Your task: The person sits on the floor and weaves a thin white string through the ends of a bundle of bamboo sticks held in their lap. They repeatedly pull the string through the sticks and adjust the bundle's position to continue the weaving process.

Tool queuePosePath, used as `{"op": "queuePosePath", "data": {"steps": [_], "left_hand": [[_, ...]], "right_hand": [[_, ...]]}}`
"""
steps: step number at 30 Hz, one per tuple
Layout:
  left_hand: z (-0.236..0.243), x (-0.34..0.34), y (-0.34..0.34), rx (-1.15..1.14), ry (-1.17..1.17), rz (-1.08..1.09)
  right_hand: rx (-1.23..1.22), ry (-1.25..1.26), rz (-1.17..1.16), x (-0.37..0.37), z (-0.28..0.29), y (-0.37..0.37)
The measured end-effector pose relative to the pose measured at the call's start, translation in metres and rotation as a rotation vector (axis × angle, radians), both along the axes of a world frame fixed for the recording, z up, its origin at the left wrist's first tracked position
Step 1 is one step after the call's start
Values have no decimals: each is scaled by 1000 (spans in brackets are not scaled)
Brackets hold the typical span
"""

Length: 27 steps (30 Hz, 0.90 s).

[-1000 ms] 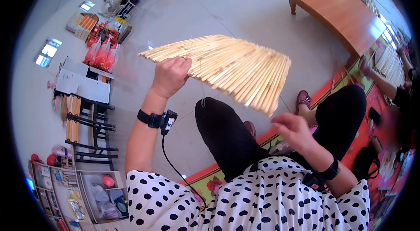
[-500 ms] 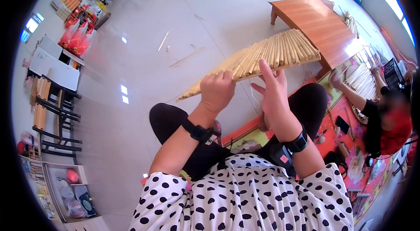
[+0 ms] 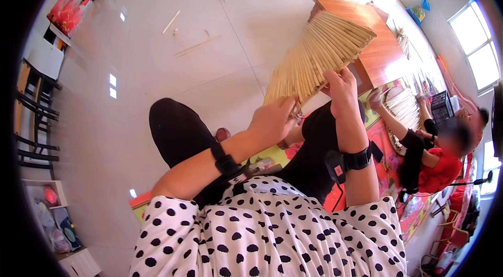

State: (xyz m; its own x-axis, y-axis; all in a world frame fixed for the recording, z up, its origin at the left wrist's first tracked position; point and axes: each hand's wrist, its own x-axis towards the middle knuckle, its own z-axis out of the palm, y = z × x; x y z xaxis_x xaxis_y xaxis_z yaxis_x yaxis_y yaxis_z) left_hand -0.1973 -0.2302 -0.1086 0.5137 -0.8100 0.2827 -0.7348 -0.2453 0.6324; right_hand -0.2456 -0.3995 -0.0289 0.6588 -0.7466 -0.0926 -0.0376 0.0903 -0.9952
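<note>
A fan-shaped panel of pale straw stalks point(image 3: 317, 51) is raised above my knees, its wider end up toward the right. My left hand point(image 3: 273, 120) is closed on its lower left end. My right hand point(image 3: 341, 88) is closed on the lower right edge, higher than the left one, its fingertips partly hidden. Black bands with small devices are on both my forearms. My legs point(image 3: 173, 133) in dark trousers are bent beneath the panel.
A wooden table point(image 3: 382, 64) stands behind the panel. At the right, people point(image 3: 435, 172) sit on a red patterned mat point(image 3: 374, 135) beside more straw bundles point(image 3: 401, 114) and a black crate point(image 3: 441, 106). Red bags point(image 3: 68, 15), folded stools point(image 3: 36, 120) and shelves point(image 3: 44, 190) line the left.
My right hand rose from open and free to a grip on the panel's edge. The panel turned steeper, its right end higher and left end lower. The view swung rightward.
</note>
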Motion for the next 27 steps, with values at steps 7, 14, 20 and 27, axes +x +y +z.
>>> {"op": "queuePosePath", "data": {"steps": [7, 14, 20, 27], "left_hand": [[-14, -26, 23, 136, 112, -358], [-18, -29, 28, 51, 189, -386], [-20, -32, 30, 33, 152, -403], [-9, -26, 32, 30, 208, -446]], "right_hand": [[-29, -17, 130, -19, -9, -6], [13, -11, 25, -20, 1, 10], [11, -1, 22, -38, -7, -6], [54, -14, -12, -45, -6, -13]]}}
